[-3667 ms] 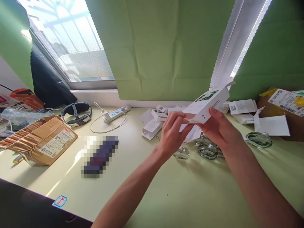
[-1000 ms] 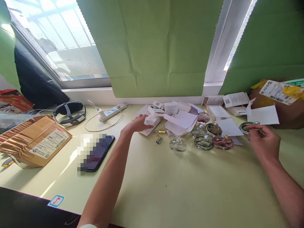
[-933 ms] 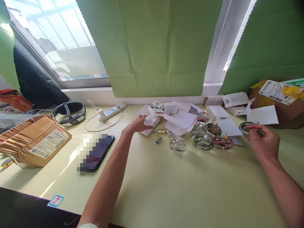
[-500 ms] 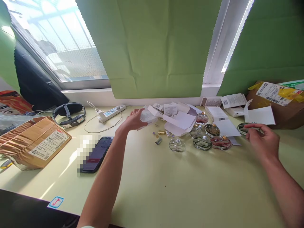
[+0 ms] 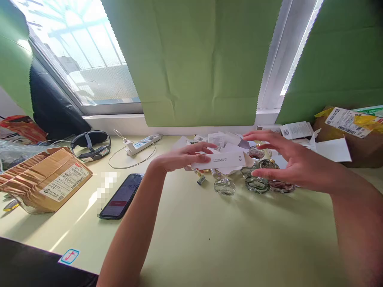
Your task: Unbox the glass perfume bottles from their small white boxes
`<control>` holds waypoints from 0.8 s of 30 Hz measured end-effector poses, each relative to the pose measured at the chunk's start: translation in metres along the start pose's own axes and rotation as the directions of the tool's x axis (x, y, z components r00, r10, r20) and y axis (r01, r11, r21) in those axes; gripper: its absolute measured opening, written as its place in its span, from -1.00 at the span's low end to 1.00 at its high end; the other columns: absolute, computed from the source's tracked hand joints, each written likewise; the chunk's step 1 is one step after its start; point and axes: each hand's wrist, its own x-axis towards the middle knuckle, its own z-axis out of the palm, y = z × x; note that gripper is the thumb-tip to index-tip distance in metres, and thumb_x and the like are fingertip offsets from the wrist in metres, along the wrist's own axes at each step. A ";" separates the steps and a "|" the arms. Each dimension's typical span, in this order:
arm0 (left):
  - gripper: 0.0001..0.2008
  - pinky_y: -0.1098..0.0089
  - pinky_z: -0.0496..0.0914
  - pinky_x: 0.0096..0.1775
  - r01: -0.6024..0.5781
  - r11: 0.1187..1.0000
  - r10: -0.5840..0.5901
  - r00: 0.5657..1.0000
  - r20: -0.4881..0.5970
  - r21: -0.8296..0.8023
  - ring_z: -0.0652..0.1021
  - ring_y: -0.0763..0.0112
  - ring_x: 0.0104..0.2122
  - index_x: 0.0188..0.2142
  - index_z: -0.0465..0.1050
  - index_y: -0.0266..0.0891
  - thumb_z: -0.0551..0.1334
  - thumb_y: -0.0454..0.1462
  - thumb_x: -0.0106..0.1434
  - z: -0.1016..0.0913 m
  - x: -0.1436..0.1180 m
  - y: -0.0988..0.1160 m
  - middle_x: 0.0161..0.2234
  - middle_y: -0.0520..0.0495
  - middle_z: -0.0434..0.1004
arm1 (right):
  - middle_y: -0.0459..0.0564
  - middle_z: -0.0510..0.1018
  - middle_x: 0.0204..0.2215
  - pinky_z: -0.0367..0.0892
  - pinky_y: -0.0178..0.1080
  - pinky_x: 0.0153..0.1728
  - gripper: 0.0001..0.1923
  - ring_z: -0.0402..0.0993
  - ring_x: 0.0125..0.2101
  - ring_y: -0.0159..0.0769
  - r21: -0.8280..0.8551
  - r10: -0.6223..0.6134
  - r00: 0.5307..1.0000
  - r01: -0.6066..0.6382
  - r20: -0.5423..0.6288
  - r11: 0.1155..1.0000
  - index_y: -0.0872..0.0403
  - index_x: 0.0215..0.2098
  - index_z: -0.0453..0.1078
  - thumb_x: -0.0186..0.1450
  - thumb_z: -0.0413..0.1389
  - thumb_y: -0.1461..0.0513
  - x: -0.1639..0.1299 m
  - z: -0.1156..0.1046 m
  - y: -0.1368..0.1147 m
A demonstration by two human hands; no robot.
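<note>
My left hand holds a flat white carton by its left end, lifted above the pale green table. My right hand hovers with fingers spread at the carton's right end, thumb just below it; whether it touches the carton I cannot tell. Under the hands lie several round glass bottles and small metal caps. A heap of opened white cartons sits behind them.
A black phone lies left of centre. A torn brown parcel sits at far left, a black headband device and a white power strip behind. More white boxes and a brown parcel stand at right.
My left hand picked a white carton from the heap and raised it. My right hand left the glass bottle at the right and came in to the carton's right end.
</note>
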 end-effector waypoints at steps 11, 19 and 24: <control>-0.30 0.25 0.54 -0.19 0.102 0.888 -0.002 0.976 0.218 -0.449 0.64 0.14 -0.16 0.29 0.27 -0.13 0.04 0.21 0.33 0.011 0.023 -0.015 0.05 -0.21 0.57 | -0.11 0.59 0.06 0.56 -0.06 -0.20 -0.34 0.60 -0.10 -0.04 -0.095 0.191 0.935 -0.170 0.297 0.981 -0.35 0.33 0.19 0.29 0.19 -0.08 0.007 0.004 0.021; -0.40 0.36 0.53 -0.30 -0.188 0.909 0.138 0.978 -0.155 -0.372 0.61 0.19 -0.15 0.17 0.38 -0.22 0.24 0.08 0.28 0.015 0.034 -0.014 -0.08 -0.24 0.60 | -0.07 0.54 0.15 0.49 -0.02 0.08 -0.26 0.48 0.12 -0.04 0.234 0.233 0.917 -0.316 0.323 0.919 -0.26 0.35 0.21 0.25 0.31 0.08 0.014 0.010 0.053; -0.48 0.38 0.51 -0.32 -0.204 0.939 0.099 0.931 -0.352 -0.276 0.60 0.31 -0.23 0.12 0.37 -0.16 0.32 -0.01 0.26 0.023 0.036 -0.009 -0.11 -0.19 0.60 | -0.03 0.53 0.17 0.51 0.01 0.05 -0.17 0.47 0.14 -0.01 0.252 0.212 0.913 -0.309 0.349 0.917 -0.29 0.38 0.13 0.22 0.32 0.04 0.013 0.006 0.049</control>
